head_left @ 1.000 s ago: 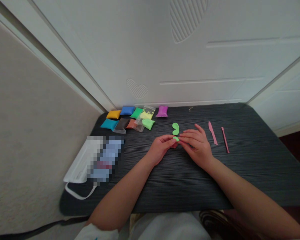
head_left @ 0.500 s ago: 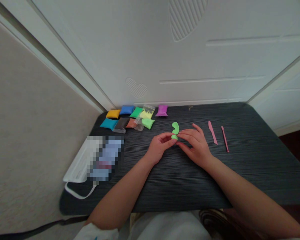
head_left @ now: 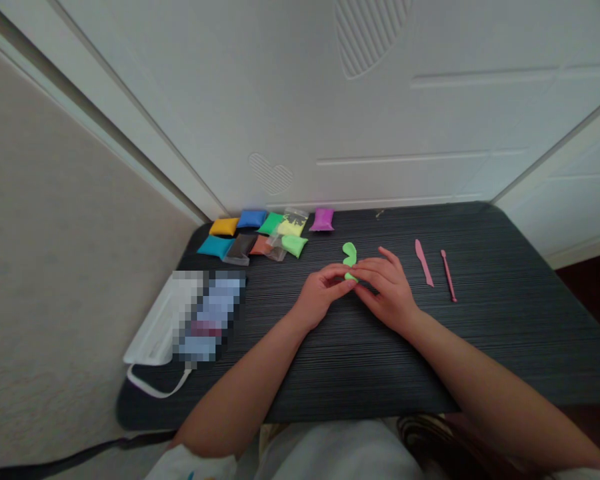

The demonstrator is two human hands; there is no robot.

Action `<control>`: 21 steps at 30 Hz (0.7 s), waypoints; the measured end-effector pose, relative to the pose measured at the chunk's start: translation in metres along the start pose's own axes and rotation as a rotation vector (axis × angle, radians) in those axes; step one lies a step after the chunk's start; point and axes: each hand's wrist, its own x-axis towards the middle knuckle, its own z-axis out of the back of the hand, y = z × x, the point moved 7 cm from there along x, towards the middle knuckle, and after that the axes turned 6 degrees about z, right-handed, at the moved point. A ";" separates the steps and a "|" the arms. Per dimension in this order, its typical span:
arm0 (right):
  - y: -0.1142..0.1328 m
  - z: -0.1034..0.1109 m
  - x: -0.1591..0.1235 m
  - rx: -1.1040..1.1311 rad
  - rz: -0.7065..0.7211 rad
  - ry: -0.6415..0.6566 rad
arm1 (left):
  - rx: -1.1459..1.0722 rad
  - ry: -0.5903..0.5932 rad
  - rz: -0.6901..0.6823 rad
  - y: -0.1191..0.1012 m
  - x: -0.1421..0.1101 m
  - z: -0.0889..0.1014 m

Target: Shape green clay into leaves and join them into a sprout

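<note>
A curved green piece (head_left: 350, 253) lies formed on the counter (head_left: 485, 347). Just on its near side, the left hand (head_left: 314, 300) pinches a small green lump (head_left: 351, 277) (unfinished, I judge); whether the right hand (head_left: 394, 295), fingers narrowed, grips it too is unclear.

Near the left edge of the black, finely grooved table (head_left: 330, 367), a white pleated face mask (head_left: 153, 327) with a white loop (head_left: 155, 395), just beside a pixelated bluish rectangle (head_left: 210, 320). Along the far side, small pillow-shaped packets in orange-yellow (head_left: 224, 227), blue (head_left: 251, 218), teal (head_left: 215, 246), dark brown (head_left: 241, 248) and, slightly apart, magenta (head_left: 323, 220). To the right, a pink plastic knife (head_left: 424, 263) near a thin pink plastic stick (head_left: 449, 275); behind, a white panel (head_left: 205, 100) with embossed hearts.
</note>
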 end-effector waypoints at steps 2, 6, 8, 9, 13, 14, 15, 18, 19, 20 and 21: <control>0.000 0.000 0.000 0.007 0.002 0.008 | -0.008 0.033 0.026 0.002 0.001 0.000; -0.001 0.000 0.001 0.028 0.003 0.036 | -0.017 0.089 0.066 0.003 0.002 0.000; -0.001 0.000 0.001 0.031 0.005 0.048 | 0.010 0.089 0.052 0.000 0.001 0.001; -0.001 0.001 0.001 0.032 0.008 0.053 | 0.033 0.083 0.040 -0.003 0.001 0.002; -0.001 0.000 0.001 0.033 0.009 0.076 | 0.124 0.059 0.007 -0.010 -0.001 0.002; -0.002 0.000 0.000 0.033 0.008 0.081 | 0.135 0.055 0.003 -0.010 -0.001 0.002; -0.002 -0.001 0.000 0.034 0.008 0.081 | 0.141 0.049 -0.004 -0.010 -0.001 0.002; -0.002 0.000 0.000 0.037 0.008 0.070 | 0.138 0.011 -0.039 -0.010 0.000 0.005; -0.002 0.000 0.001 0.036 0.007 0.070 | 0.131 -0.004 -0.050 -0.009 0.000 0.006; -0.001 0.000 0.001 0.034 0.007 0.072 | 0.122 -0.016 -0.057 -0.008 0.000 0.007; -0.001 0.000 0.001 0.032 0.008 0.077 | 0.116 -0.024 -0.060 -0.008 0.001 0.008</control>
